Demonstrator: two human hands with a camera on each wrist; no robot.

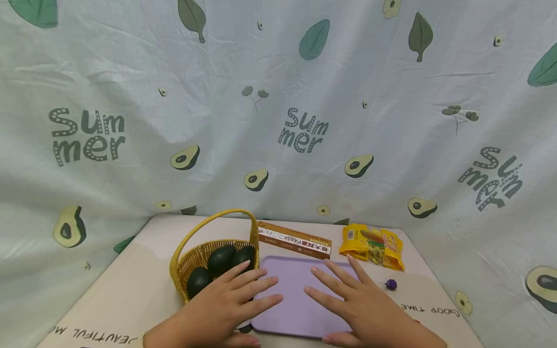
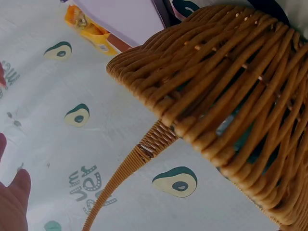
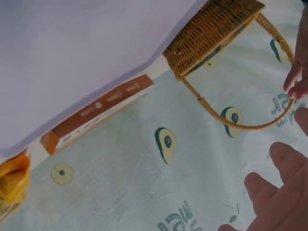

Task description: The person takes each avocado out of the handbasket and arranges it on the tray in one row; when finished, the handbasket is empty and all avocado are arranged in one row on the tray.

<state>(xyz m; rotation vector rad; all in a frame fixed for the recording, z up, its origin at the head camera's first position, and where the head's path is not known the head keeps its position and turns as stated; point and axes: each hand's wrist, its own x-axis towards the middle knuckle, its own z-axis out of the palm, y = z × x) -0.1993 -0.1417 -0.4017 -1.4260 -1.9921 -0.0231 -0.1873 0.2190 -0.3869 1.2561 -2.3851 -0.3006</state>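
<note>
Both hands hover over the table with fingers spread, holding nothing. My left hand [image 1: 230, 304] overlaps the front of a wicker basket [image 1: 193, 253] and the left edge of a lilac tray [image 1: 291, 290] in the head view. Inside the basket lie three dark green avocados [image 1: 222, 260], partly covered by the rim and the hand. Over the tray's right side is my right hand [image 1: 361, 309]. The left wrist view is largely filled by the woven basket side [image 2: 226, 91], with the left thumb [image 2: 18, 190] at the edge. Bare tray surface [image 3: 86, 53] shows in the right wrist view.
Behind the tray lies a brown and white pasta box [image 1: 296, 240]. A yellow packet [image 1: 374, 245] is at the back right, with a small purple ball-shaped item [image 1: 391, 284] nearer. The basket's tall handle [image 1: 209, 220] arches upward. A printed curtain [image 1: 278, 121] hangs behind the table.
</note>
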